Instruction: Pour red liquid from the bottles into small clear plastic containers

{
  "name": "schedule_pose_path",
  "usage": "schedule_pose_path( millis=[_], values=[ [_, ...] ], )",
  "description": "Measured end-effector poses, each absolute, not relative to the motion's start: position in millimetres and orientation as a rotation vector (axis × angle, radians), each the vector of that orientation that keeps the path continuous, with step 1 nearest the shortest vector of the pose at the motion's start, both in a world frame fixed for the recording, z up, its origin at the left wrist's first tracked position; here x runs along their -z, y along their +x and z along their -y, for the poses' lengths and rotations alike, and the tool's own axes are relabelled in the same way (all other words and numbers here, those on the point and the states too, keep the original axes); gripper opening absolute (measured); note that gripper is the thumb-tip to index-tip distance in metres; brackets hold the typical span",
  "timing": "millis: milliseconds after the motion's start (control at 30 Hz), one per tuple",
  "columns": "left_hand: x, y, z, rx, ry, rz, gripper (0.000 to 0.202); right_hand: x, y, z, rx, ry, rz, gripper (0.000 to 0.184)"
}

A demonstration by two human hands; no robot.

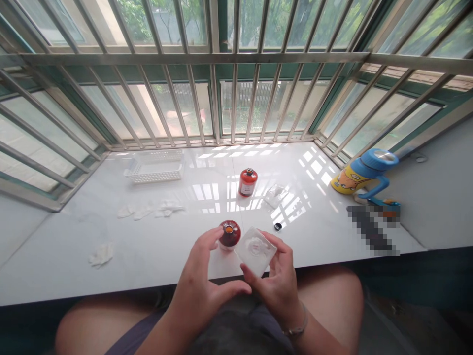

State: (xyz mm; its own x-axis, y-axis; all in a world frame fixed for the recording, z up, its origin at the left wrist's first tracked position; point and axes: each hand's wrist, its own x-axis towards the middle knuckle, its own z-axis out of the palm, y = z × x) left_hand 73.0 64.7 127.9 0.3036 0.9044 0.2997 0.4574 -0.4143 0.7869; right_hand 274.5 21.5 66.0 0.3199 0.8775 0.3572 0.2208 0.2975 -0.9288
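My right hand grips a translucent, whitish square block by its sides, with a round pattern in its middle. My left hand is open just left of the block, thumb and fingers spread apart, with nothing in it. Just beyond my left fingertips stands a dark red bottle, uncapped, its round neck showing. Farther back is a second red bottle, upright, with a pale label and a dark top. A small black cap lies on the white table to the right of the block.
A crumpled clear plastic wrapper lies beside the farther bottle. At the back left is a white perforated basket. Crumpled white pieces lie on the left. A blue and yellow flask stands at the right, near a pixelated dark item.
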Motion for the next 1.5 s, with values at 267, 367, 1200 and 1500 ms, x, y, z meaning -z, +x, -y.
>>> schedule_pose_path(
  millis=[267, 367, 1200, 1500],
  values=[
    [-80.5, 59.5, -117.3, -0.819, 1.704, -1.175, 0.101, -66.4, 294.3, -24.6, -0.744, -1.262, 1.068, 0.071],
    [-67.1, 67.0, -133.2, -0.728, 1.584, -1.129, 0.095, -61.4, 300.9, -28.4, -0.764, -1.304, 1.06, 0.07],
    [-99.5, 25.9, -111.8, -0.616, 2.105, -1.038, 0.079, -66.4, 330.9, -41.8, -0.915, -1.293, 1.659, 0.07],
    [-98.0, 26.3, -106.3, -0.597, 2.148, -1.044, 0.076, -73.1, 335.1, -44.1, -0.825, -1.31, 1.836, 0.072]
  ],
)
